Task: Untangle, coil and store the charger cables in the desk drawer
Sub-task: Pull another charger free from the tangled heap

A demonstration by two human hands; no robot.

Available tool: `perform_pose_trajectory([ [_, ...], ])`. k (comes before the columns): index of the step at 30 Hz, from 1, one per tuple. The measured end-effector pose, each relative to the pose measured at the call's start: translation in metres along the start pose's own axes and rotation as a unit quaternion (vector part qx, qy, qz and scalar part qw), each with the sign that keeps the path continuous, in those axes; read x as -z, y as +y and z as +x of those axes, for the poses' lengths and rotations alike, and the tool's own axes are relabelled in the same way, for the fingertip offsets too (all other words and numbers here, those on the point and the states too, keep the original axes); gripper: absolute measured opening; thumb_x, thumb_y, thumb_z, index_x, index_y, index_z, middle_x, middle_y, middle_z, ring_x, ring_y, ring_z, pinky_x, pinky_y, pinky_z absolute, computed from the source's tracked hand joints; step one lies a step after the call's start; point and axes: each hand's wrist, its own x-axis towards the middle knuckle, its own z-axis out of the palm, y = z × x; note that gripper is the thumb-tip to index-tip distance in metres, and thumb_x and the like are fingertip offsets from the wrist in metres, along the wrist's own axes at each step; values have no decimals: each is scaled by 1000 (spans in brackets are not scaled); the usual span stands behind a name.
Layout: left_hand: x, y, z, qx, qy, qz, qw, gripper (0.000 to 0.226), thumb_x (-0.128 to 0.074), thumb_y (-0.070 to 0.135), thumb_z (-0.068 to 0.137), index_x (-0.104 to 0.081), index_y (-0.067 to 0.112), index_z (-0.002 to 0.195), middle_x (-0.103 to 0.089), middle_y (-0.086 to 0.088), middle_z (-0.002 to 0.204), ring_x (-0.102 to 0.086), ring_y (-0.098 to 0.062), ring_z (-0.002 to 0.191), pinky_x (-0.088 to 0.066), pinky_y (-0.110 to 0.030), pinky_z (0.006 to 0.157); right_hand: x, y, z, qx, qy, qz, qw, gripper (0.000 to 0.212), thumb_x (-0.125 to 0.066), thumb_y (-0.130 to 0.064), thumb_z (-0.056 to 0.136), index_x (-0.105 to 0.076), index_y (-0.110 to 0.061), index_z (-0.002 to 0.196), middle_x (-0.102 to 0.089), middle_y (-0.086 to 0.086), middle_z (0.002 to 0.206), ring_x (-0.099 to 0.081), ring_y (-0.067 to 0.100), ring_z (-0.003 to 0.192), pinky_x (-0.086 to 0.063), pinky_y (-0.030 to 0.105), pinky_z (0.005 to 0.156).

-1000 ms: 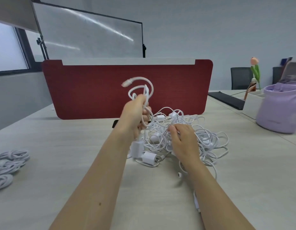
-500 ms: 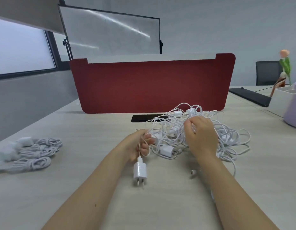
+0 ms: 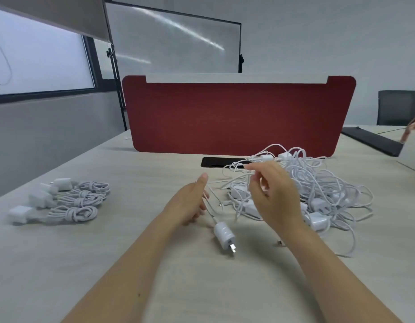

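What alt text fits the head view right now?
Two hands work at a tangled pile of white charger cables on a desk; the right hand pinches one cable that runs past the left hand to a plug. Coiled chargers lie at left, a red divider behind.

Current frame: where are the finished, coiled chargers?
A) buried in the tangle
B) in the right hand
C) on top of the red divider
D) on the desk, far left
D: the coiled chargers lie side by side on the desk at the left, well apart from the tangled pile on the right.
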Motion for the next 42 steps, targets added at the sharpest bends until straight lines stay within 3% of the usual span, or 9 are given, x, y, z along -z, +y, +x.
perform_pose_trajectory([
  [2, 4, -4, 3, -8, 8, 9, 1000, 72, -17, 70, 95, -60, 13, 89, -66, -2, 71, -56, -21, 54, -43, -29, 56, -11, -19, -5, 24, -2, 84, 996, 26, -45, -10, 91, -69, -10, 101, -58, -8, 79, -50, 8, 66, -42, 21, 57],
  [5, 11, -7, 4, -26, 32, 43, 998, 69, -23, 67, 97, -59, 12, 76, -65, -1, 66, -60, -22, 58, -48, -32, 62, -39, -41, -11, -116, -84, 226, 964, 29, -41, -9, 93, -67, -16, 104, -66, -7, 84, -64, 12, 80, -53, 32, 70],
  [10, 15, -11, 5, -41, 78, 48, 995, 65, -42, 67, 93, -55, 10, 65, -63, -10, 60, -62, -27, 54, -51, -34, 60, -72, -36, -11, -242, -227, 260, 907, 28, -41, -20, 98, -63, -34, 106, -71, -13, 100, -62, 5, 105, -48, 37, 96],
  [17, -1, -8, 11, -26, 60, -132, 989, 46, -38, 38, 105, -48, 11, 69, -53, -6, 60, -55, -23, 48, -43, -26, 44, -73, -7, -11, -168, -385, 50, 906, 35, -33, -31, 81, -65, -28, 93, -63, -15, 88, -54, 16, 94, -46, 38, 85],
  [27, -19, 5, 2, -59, 61, -209, 974, 37, -46, 25, 104, -53, 10, 71, -54, -5, 66, -58, -10, 48, -46, -20, 42, -60, 25, -17, -158, -306, -72, 936, 18, -55, -23, 88, -72, -22, 92, -67, -8, 94, -52, 14, 101, -48, 34, 80],
  [31, -16, 7, 5, 3, 51, -385, 921, 33, -54, 20, 97, -58, 9, 66, -67, -7, 82, -64, -19, 77, -56, -26, 63, -58, 23, -18, -126, -293, -89, 943, 18, -56, -23, 89, -73, -18, 84, -68, -7, 90, -49, 16, 105, -49, 34, 79],
  [36, -1, 6, 4, 54, -7, -613, 789, 33, -45, 32, 103, -65, 10, 89, -73, -9, 94, -68, -24, 93, -54, -39, 88, -60, 10, -19, -40, -300, -93, 949, 26, -52, -24, 93, -71, -15, 79, -69, -3, 82, -54, 21, 105, -48, 36, 77],
  [39, 7, 3, 6, 60, -1, -657, 751, 40, -39, 38, 105, -67, 11, 94, -62, -5, 74, -62, -19, 71, -57, -37, 75, -66, -2, -20, 15, -322, -87, 942, 28, -48, -29, 91, -74, -18, 84, -72, -3, 82, -59, 24, 103, -48, 39, 81],
  [42, 14, 0, 7, 61, 1, -624, 779, 39, -35, 43, 106, -59, 15, 93, -46, 1, 65, -38, -8, 45, -39, -17, 44, -73, -15, -23, 69, -345, -79, 933, 27, -41, -26, 89, -66, -22, 79, -63, -4, 72, -55, 22, 79, -38, 33, 79],
])
